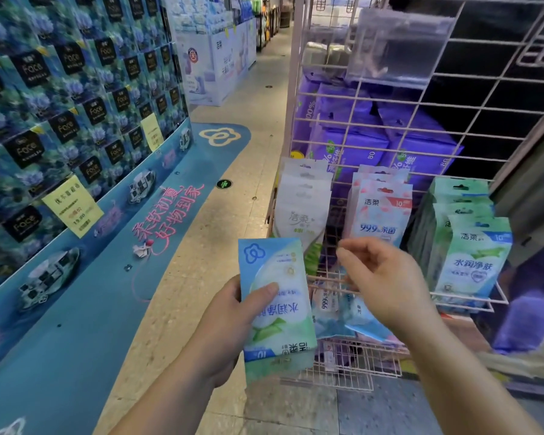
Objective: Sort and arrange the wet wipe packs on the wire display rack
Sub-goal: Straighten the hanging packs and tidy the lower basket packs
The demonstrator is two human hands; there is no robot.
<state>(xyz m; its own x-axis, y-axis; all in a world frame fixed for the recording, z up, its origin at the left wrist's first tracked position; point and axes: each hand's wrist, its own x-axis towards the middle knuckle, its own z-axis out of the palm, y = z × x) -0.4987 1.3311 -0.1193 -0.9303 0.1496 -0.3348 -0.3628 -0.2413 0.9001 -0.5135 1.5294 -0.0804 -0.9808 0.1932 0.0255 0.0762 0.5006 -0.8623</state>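
My left hand (230, 321) grips a blue-green wet wipe pack (275, 306), held upside down in front of the pink wire rack (387, 142). Just right of that pack, my right hand (387, 281) hovers with its fingers loosely curled and nothing in them. Three rows of packs hang on the rack's hooks: white packs (302, 205) on the left, pink-white packs (380, 211) in the middle, green-blue packs (471, 249) on the right. Loose packs (343, 312) lie in the wire basket below, partly hidden by my right hand.
Large purple packs (352, 146) are stacked behind the wire grid. A clear plastic sign holder (396, 48) hangs at the top of the rack. A tall wall of blue tissue boxes (76, 98) lines the left side of the aisle floor (233, 221).
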